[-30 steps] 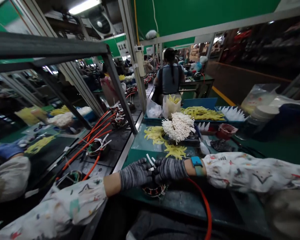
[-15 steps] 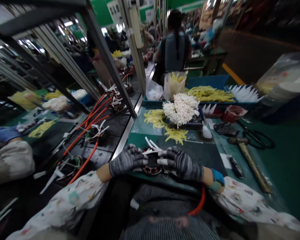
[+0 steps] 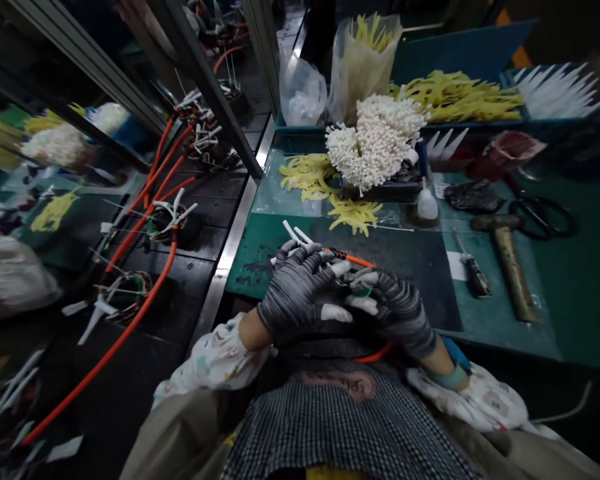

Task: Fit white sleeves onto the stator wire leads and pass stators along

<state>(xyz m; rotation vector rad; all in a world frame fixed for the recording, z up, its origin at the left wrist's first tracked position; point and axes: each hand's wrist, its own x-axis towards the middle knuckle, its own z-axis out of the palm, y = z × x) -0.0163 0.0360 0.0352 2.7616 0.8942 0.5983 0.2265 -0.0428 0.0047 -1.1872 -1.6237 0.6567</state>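
Note:
A wire-wound stator (image 3: 361, 291) with white sleeved leads (image 3: 296, 232) and an orange cable (image 3: 357, 259) is between my hands at the near table edge, mostly hidden by them. My left hand (image 3: 300, 283), in a grey striped glove with white fingertips, reaches over its left side, fingers bent round it near the leads. On the right, my right hand (image 3: 400, 307), gloved alike, has its fingers curled on the stator's edge, close to a green patch. Part of the orange cable (image 3: 375, 355) also shows below, by the checked apron (image 3: 340, 413).
Behind are yellow sleeves (image 3: 355, 213), a bundle of white-tipped pieces (image 3: 375, 143) and blue bins (image 3: 300, 139). A hammer (image 3: 513, 270), screwdriver (image 3: 475, 273) and scissors (image 3: 540, 213) lie right. Left, a conveyor (image 3: 190, 227) carries several stators; a co-worker's sleeve (image 3: 15, 273) is beyond.
The view has tilted downward. The stator has turned in my hands, its orange cable now showing at the back. My left hand has moved over it, closer to my right hand.

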